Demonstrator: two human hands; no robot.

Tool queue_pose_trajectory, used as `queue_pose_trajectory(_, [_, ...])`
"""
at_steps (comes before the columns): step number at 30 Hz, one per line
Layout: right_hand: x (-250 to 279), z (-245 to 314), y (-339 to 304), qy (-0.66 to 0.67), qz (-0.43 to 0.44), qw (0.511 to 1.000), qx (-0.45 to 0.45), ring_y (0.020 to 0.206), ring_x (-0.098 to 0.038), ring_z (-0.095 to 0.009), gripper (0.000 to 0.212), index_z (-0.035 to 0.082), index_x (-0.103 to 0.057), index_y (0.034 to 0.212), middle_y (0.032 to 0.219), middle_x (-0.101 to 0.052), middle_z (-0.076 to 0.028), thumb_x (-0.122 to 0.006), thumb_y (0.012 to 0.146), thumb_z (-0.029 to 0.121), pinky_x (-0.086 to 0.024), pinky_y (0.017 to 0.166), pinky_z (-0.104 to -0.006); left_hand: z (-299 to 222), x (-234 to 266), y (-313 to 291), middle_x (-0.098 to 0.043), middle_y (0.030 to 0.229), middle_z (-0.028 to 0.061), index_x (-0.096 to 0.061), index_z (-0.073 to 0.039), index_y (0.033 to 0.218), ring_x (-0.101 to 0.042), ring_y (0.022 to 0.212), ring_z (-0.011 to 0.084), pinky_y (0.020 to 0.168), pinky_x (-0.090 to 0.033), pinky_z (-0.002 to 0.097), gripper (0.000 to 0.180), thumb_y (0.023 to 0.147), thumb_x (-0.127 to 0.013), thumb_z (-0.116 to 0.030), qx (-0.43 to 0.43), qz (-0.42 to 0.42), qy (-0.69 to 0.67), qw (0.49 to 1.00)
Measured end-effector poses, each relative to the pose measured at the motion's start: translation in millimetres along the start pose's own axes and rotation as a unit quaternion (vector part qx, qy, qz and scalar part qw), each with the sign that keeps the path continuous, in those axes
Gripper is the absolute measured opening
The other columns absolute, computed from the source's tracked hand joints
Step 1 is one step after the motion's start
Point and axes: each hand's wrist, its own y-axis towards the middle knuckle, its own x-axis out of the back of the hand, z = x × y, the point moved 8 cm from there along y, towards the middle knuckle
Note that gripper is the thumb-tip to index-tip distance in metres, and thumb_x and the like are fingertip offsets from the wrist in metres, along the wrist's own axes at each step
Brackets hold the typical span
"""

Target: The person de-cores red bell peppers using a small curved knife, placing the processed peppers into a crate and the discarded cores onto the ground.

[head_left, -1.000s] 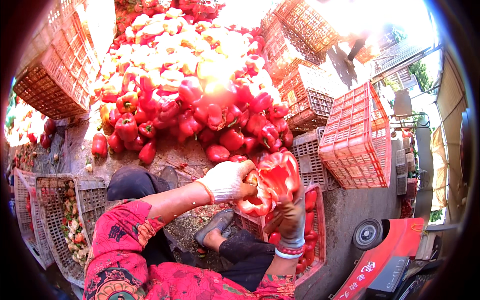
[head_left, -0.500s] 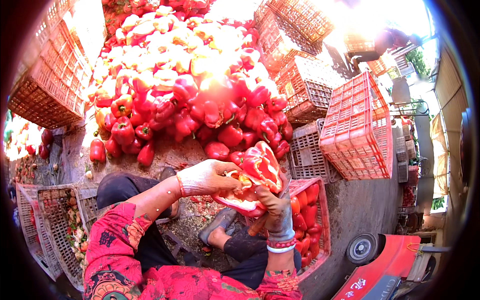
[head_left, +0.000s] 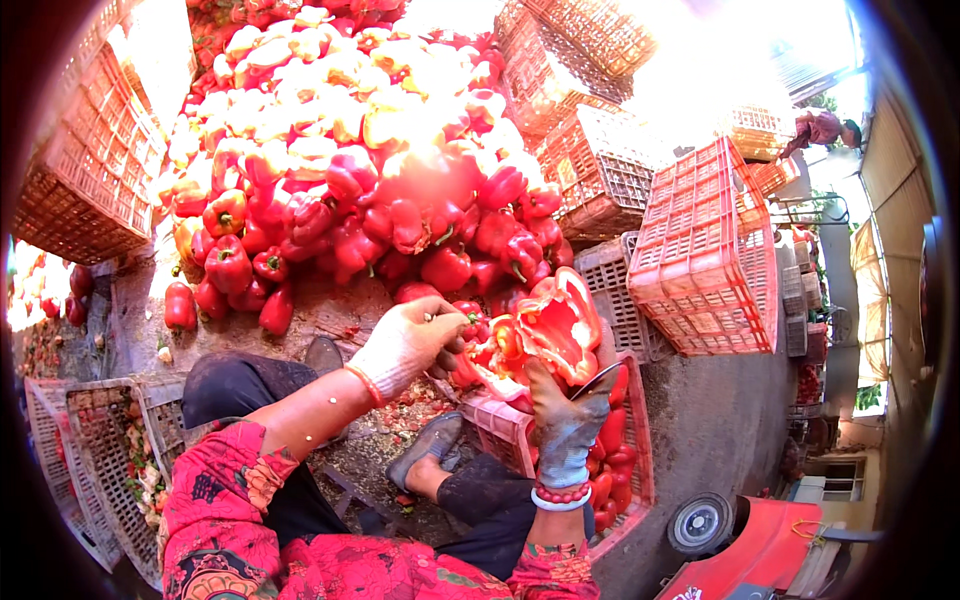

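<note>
An opened red bell pepper (head_left: 560, 325), its pale inner walls showing, is gripped by my right hand (head_left: 565, 425) in a stained grey-blue glove. A short knife blade (head_left: 597, 382) juts from the same hand, its handle hidden. My left hand (head_left: 405, 345), in a whitish glove, is just left of the pepper with its fingers curled closed; what they hold, if anything, is hidden. Pale seeds cling to that glove and forearm. Below my right hand, a red crate (head_left: 640, 440) holds several red pepper pieces (head_left: 615, 465).
A large heap of red bell peppers (head_left: 350, 175) lies ahead. Plastic crates stand at left (head_left: 95, 160) and right (head_left: 700, 250). Grey crates (head_left: 100, 440) with scraps sit by my left side. A red vehicle (head_left: 750, 550) is at lower right; a person (head_left: 825, 128) is far off.
My left hand has come away from the pepper's inside, moving left and up, its fingers curling. The pepper now sits more open in my right hand, with the knife blade plainer to see.
</note>
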Motion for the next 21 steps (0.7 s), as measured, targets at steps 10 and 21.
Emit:
queue_pose_trajectory(10, [-25.2,175.9,-86.1,-0.408,0.051,0.781,0.469,0.075,-0.066,-0.030,0.072,0.008,-0.053,0.143,0.097,-0.067,-0.011,-0.085,0.079,0.010,-0.052,0.062,-0.0409,10.8,-84.3,-30.8,-0.069,0.108,0.0076,-0.063,-0.012,0.125,-0.069,0.091,0.0205,0.074,-0.056,0.0373,0.034,0.104,-0.056,-0.038,-0.068,0.233,-0.425,0.872])
queue_pose_trajectory(21, [-12.3,122.8,16.2,-0.140,-0.001,0.983,0.116,0.110,-0.067,-0.023,0.068,0.001,-0.049,0.143,0.129,-0.065,-0.017,-0.082,0.083,0.000,-0.057,0.095,-0.0372,14.0,-84.0,-11.4,-0.064,0.090,0.0104,-0.060,-0.001,0.112,-0.065,0.069,0.0207,0.067,-0.061,0.0343,0.038,0.103,-0.061,-0.039,0.097,0.340,-0.564,0.746])
